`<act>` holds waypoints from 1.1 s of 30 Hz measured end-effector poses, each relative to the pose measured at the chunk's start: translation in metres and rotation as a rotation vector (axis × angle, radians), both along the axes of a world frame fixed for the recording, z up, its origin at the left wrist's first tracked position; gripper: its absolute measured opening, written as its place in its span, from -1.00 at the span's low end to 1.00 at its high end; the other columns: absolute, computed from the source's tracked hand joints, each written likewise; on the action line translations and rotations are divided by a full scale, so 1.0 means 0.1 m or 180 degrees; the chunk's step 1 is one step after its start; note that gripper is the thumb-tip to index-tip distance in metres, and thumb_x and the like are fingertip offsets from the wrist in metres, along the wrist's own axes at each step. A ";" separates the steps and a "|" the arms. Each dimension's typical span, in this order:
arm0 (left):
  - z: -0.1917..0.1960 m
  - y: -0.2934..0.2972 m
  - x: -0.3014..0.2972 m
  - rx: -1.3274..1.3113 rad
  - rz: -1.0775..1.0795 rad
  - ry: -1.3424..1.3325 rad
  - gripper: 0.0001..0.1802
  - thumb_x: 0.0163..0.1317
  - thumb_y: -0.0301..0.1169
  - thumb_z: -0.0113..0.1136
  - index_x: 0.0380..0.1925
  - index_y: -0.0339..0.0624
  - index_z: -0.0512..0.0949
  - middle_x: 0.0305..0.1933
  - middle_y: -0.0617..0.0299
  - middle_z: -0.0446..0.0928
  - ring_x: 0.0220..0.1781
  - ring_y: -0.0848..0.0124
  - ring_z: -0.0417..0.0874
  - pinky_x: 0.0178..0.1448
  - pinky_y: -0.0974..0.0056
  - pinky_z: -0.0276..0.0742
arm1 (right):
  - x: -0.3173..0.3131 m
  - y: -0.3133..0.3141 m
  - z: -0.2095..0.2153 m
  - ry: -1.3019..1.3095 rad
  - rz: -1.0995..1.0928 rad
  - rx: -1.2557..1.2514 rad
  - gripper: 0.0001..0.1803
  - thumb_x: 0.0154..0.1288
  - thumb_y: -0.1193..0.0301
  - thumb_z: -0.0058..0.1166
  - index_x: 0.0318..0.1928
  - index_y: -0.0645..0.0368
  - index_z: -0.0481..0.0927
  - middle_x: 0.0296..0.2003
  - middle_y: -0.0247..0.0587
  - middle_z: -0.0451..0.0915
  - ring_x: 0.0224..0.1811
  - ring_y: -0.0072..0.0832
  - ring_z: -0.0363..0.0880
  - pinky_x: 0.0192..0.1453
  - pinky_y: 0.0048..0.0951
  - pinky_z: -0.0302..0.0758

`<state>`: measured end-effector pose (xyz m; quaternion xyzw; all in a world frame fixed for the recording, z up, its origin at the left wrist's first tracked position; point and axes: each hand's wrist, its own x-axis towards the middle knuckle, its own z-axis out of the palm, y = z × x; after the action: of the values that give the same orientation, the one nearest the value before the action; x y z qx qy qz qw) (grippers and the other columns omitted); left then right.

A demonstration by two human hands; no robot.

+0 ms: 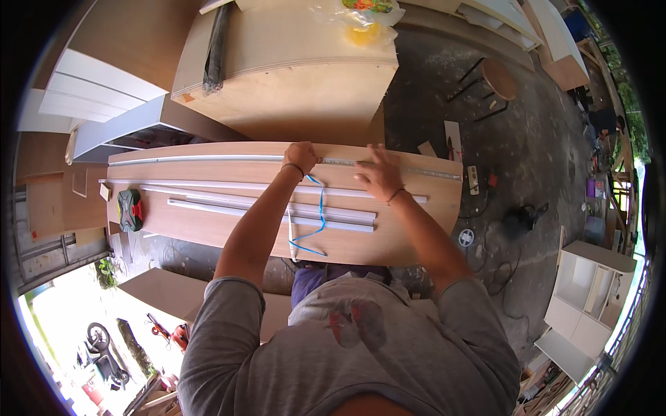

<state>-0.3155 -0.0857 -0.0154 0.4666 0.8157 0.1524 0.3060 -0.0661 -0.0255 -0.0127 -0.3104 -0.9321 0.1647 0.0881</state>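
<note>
Across the wood-grain board (263,243) in front of me lie long, thin white strips, one of them running along its far edge. At that edge my left hand (302,157) is closed, seemingly on a narrow LED strip (336,161) whose marked surface shows between my hands. Below the left hand trails a loose blue ribbon (321,201), curling toward the near edge. Beside it a white strip end (292,232) hangs down. My right hand (380,173) rests over the far strip with fingers spread. Several white profile lengths (277,219) lie nearer me.
A green, black and red tool case (130,210) sits at the board's left end. Beyond the board stands a large plywood box (291,90), with a wrapped dark roll (217,52) on top. A round stool (498,78), cables and a white spool (466,237) are on the floor at right.
</note>
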 end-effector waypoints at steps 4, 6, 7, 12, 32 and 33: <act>0.14 -0.02 0.02 0.0035 -0.0030 0.0128 -0.75 -0.17 -0.25 0.40 -0.54 -0.09 0.55 -0.37 0.15 0.59 -0.23 0.18 0.60 -0.13 0.15 0.51 | 0.39 0.03 0.17 -0.0228 -0.0291 0.0061 -0.67 0.14 0.05 0.06 -0.11 -0.21 0.63 0.28 -0.07 0.18 0.36 -0.05 0.03 0.19 0.25 0.08; 0.11 0.00 0.01 -0.0056 -0.0043 0.0254 -0.74 -0.16 -0.23 0.39 -0.53 -0.09 0.56 -0.35 0.14 0.59 -0.22 0.17 0.60 -0.12 0.15 0.51 | 0.35 0.03 0.22 -0.0375 -0.0358 -0.0029 -0.69 0.17 0.06 0.04 -0.11 -0.22 0.63 0.29 -0.06 0.16 0.38 -0.08 -0.01 0.23 0.29 0.02; 0.10 0.00 0.01 -0.0154 -0.0097 0.0365 -0.73 -0.16 -0.20 0.39 -0.53 -0.10 0.56 -0.33 0.13 0.60 -0.20 0.17 0.60 -0.10 0.15 0.51 | 0.30 0.03 0.23 -0.0482 -0.0497 -0.0016 -0.69 0.17 0.06 0.04 -0.11 -0.22 0.63 0.28 -0.05 0.17 0.38 -0.09 -0.01 0.23 0.29 0.02; 0.29 -0.11 -0.11 -0.0208 0.0024 0.0398 -0.55 -0.12 -0.01 0.32 -0.43 -0.18 0.57 -0.30 0.02 0.59 -0.14 0.10 0.59 -0.06 0.14 0.51 | 0.10 0.11 0.42 -0.1137 -0.0716 -0.0315 -0.69 0.15 0.08 0.04 -0.12 -0.19 0.63 0.29 -0.12 0.16 0.39 -0.13 -0.03 0.25 0.30 0.01; 0.66 -3.44 -1.37 -0.0152 0.0519 -0.0336 -0.74 -0.12 -0.27 0.26 -0.46 -0.20 0.54 -0.41 0.04 0.57 -0.33 0.15 0.59 -0.21 0.19 0.49 | -1.11 -1.27 0.14 -0.0430 -0.0106 -0.0104 -0.54 0.04 0.20 0.16 0.03 -0.17 0.51 0.05 -0.13 0.39 0.21 -0.16 0.26 0.09 0.14 0.26; 0.75 -3.48 -1.44 -0.0192 0.0721 -0.0049 -0.77 -0.10 -0.28 0.24 -0.46 -0.17 0.54 -0.41 0.04 0.57 -0.32 0.12 0.59 -0.20 0.17 0.49 | -1.17 -1.28 0.14 -0.0454 -0.0141 -0.0112 -0.54 0.04 0.20 0.16 0.03 -0.18 0.51 0.05 -0.13 0.40 0.20 -0.16 0.27 0.08 0.11 0.28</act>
<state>-0.4599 -0.4334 0.0594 0.3608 0.8651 0.1650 0.3070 -0.1835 -0.1535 0.0012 -0.3433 -0.9259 0.1566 0.0195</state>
